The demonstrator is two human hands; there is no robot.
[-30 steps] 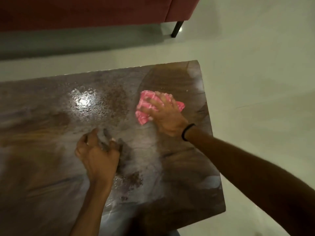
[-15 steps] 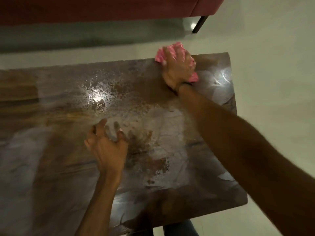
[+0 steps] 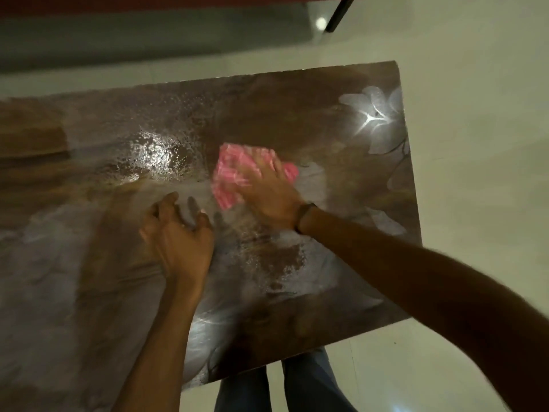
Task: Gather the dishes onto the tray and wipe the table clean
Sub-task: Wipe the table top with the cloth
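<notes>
My right hand [image 3: 271, 194] presses a pink cloth [image 3: 233, 172] flat onto the glossy brown table [image 3: 89, 278], right of the table's middle. The cloth is blurred with motion and partly hidden under my fingers. My left hand [image 3: 178, 236] rests on the tabletop just left of the cloth, fingers curled and apart, holding nothing. Wet droplets [image 3: 154, 150] glisten on the surface left of the cloth. No dishes or tray are in view.
The table's right edge [image 3: 411, 188] and near edge drop to a pale tiled floor [image 3: 475, 144]. A red sofa with a dark leg [image 3: 337, 14] stands beyond the far edge. My legs [image 3: 282, 388] show below the near edge.
My right hand has swept the pink cloth from the far edge back toward the table's middle, close to my left hand. The left hand has stayed planted.
</notes>
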